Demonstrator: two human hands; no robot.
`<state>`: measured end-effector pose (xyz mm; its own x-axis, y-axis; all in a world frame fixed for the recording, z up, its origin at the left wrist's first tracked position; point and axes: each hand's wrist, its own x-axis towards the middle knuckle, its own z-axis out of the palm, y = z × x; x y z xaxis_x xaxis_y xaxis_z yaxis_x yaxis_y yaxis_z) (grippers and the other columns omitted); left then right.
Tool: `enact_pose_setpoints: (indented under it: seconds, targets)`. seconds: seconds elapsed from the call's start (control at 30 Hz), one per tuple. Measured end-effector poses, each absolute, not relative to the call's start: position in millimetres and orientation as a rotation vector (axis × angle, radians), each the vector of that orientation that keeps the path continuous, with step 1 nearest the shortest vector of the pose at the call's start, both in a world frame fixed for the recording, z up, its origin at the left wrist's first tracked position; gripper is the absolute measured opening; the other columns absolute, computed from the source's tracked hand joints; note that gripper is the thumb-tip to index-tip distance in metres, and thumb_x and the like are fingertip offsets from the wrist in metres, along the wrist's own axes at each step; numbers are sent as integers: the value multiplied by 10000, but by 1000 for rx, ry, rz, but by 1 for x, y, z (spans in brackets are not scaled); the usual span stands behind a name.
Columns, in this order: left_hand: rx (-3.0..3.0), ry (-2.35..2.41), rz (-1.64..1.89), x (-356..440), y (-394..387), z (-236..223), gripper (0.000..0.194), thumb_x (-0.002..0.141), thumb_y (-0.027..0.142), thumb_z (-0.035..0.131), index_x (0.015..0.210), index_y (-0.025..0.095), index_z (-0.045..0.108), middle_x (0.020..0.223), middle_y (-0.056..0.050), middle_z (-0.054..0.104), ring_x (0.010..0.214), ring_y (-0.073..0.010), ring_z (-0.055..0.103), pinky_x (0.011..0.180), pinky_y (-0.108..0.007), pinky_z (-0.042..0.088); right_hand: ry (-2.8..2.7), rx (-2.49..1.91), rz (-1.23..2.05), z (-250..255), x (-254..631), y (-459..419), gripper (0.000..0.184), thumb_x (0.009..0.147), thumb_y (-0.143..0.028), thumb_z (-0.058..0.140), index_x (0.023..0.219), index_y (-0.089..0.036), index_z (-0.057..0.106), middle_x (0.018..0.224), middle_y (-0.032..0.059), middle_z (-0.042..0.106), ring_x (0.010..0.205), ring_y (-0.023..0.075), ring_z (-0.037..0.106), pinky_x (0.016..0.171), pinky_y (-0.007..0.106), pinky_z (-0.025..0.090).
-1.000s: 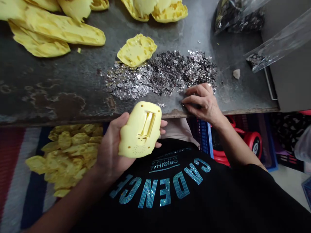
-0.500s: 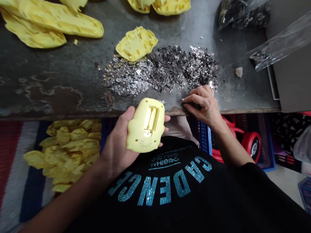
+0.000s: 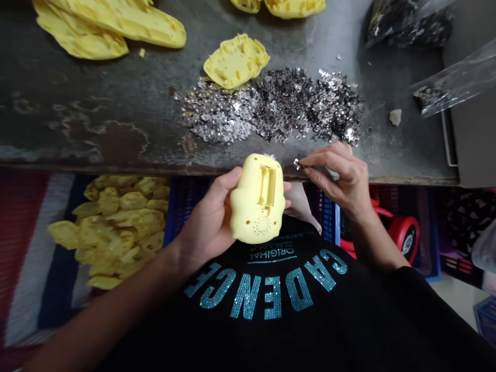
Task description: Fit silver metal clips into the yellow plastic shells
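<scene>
My left hand (image 3: pixel 209 225) grips a yellow plastic shell (image 3: pixel 258 199) with an open battery slot, held upright just below the table's front edge. My right hand (image 3: pixel 343 175) is pinched on a small shiny metal clip (image 3: pixel 296 164), held in the air right of the shell. A broad heap of the same small metal clips (image 3: pixel 275 106) lies on the dark metal table (image 3: pixel 96 108) just beyond both hands. Another yellow shell (image 3: pixel 235 61) lies inside-up at the heap's far left edge.
Long yellow plastic pieces (image 3: pixel 112 26) lie at the table's far left, more yellow shells (image 3: pixel 292 6) at the far edge. Clear bags of metal parts (image 3: pixel 406 23) sit far right. A pile of yellow shells (image 3: pixel 116 227) lies on a striped cloth below left. A red object (image 3: pixel 403 232) stands under the table.
My right hand has lifted from the table edge with a clip pinched in its fingers. My left hand has turned the yellow shell upright and raised it toward the right hand.
</scene>
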<state>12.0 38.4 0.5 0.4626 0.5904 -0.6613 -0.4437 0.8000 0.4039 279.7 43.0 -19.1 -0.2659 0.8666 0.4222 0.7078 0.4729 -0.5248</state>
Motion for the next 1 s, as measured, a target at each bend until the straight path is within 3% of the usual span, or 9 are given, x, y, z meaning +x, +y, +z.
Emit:
enact_pose_setpoints:
  seconds: [0.1, 0.3, 0.47, 0.7, 0.9, 1.0]
  targets:
    - [142, 879, 622, 18, 37, 6, 533, 1177, 507, 443, 1307, 157, 823, 1051, -159, 904, 864, -345, 898, 674, -412, 732, -2081, -1236, 305, 2, 265, 36, 177, 1174, -432, 679, 1151, -330, 822, 1079, -13, 871, 933, 230, 757, 910, 470, 506]
    - [179, 793, 622, 20, 33, 10, 554, 1213, 476, 377, 1322, 141, 804, 1116, -146, 910, 1116, -382, 901, 889, -485, 769, -2173, -1143, 278, 17, 252, 41, 273, 1213, -479, 576, 1174, -323, 798, 1122, 12, 830, 1004, 242, 733, 936, 488, 523]
    - [240, 719, 734, 15, 25, 6, 411, 1172, 423, 550, 1377, 154, 784, 1208, -130, 904, 1265, -411, 862, 962, -498, 757, -2240, -1004, 238, 15, 252, 47, 220, 1211, -439, 593, 1204, -307, 768, 1141, 18, 808, 1009, 232, 734, 934, 469, 546]
    - [348, 651, 711, 14, 20, 9, 551, 1194, 426, 531, 1628, 99, 625, 1257, -143, 894, 1299, -421, 842, 959, -493, 745, -2229, -827, 107, 5, 255, 47, 162, 1174, -321, 678, 1327, -309, 729, 1142, 13, 797, 1007, 218, 713, 920, 428, 532]
    - [403, 610, 667, 15, 20, 8, 692, 1076, 565, 766, 1591, 115, 660, 1271, -152, 896, 1287, -416, 850, 1010, -509, 741, -2231, -788, -48, 6, 258, 41, 188, 1155, -290, 702, 1338, -268, 739, 1112, 26, 830, 971, 217, 706, 847, 417, 541]
    - [402, 639, 630, 17, 20, 9, 703, 1041, 609, 792, 1559, 144, 697, 1219, -126, 909, 1272, -424, 854, 993, -531, 748, -2245, -797, -63, 7, 260, 38, 210, 1150, -277, 706, 1356, -267, 747, 1120, 25, 848, 985, 219, 721, 845, 421, 547]
